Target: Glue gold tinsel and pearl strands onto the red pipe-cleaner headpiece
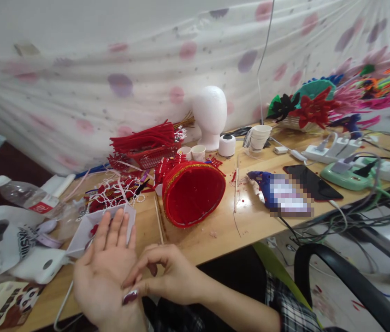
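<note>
My left hand (107, 267) is held palm up with its fingers stretched out, in front of a white tray (73, 237). Over its palm, near the wrist, my right hand (163, 272) has thumb and index finger brought close together. Whatever is between those fingertips, if anything, is too small to make out. Beyond the hands, a red hat-like piece (195, 196) with a gold trim lies on its side, its opening facing me. Strings of white beads (115, 196) are heaped behind the tray.
A glue gun (264, 189) and a phone (314, 182) lie to the right, near power strips (347, 175) and cables. A white foam head (210, 115) stands at the back. A bottle (25, 193) lies left; a black chair armrest (347, 276) is at lower right.
</note>
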`<state>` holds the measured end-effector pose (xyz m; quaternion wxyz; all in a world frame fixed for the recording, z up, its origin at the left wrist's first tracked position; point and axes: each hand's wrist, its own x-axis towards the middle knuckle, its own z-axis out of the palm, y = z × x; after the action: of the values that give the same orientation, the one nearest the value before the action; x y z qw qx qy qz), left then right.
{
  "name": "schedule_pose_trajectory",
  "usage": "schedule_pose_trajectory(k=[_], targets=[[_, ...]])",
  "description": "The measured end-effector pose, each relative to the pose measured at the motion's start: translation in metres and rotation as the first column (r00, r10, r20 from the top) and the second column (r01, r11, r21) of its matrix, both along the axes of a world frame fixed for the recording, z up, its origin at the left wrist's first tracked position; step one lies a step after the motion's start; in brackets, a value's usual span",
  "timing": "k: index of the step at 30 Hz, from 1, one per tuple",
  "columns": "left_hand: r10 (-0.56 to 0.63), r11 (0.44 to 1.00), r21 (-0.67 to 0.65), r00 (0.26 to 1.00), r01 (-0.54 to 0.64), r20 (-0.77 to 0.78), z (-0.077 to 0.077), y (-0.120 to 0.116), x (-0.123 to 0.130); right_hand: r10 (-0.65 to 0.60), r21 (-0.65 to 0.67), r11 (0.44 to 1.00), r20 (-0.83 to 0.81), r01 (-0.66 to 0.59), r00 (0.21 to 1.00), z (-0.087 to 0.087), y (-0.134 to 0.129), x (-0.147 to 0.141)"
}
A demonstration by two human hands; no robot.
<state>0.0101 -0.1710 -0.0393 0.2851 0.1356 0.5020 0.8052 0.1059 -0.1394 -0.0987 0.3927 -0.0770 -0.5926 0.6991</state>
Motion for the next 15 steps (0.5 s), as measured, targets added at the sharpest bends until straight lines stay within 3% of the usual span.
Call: schedule_pose_trajectory(k=[3,7,11,13,14,15], targets=[[0.035,0.999,0.022,0.999,-0.035,-0.022,-0.005,-0.002,-0.007,-0.117,0.069,0.990,-0.041,0.120,0.992,0.003,-0.002,0.000],[-0.005,0.999,0.041,0.999,0.007,-0.052,-0.008,-0.003,-0.009,-0.062,0.064,0.996,0.025,0.061,0.998,0.001,-0.003,-0.003],[0.069,0.988,0.145,0.996,-0.060,-0.056,-0.010,-0.001,-0.006,-0.061,0.082,0.995,0.040,0.057,0.997,0.001,-0.004,0.009],[0.131,0.968,0.237,0.976,-0.088,-0.174,-0.012,0.000,-0.007,-0.125,0.207,0.971,0.005,0.121,0.992,0.011,-0.001,0.030],[0.171,0.953,0.287,0.952,-0.095,-0.253,-0.013,0.001,-0.008,-0.176,0.316,0.934,-0.001,0.167,0.984,0.019,0.003,0.045],[0.216,0.935,0.341,0.916,-0.095,-0.337,-0.014,0.003,-0.008,-0.273,0.450,0.857,-0.018,0.252,0.962,0.027,0.009,0.061]])
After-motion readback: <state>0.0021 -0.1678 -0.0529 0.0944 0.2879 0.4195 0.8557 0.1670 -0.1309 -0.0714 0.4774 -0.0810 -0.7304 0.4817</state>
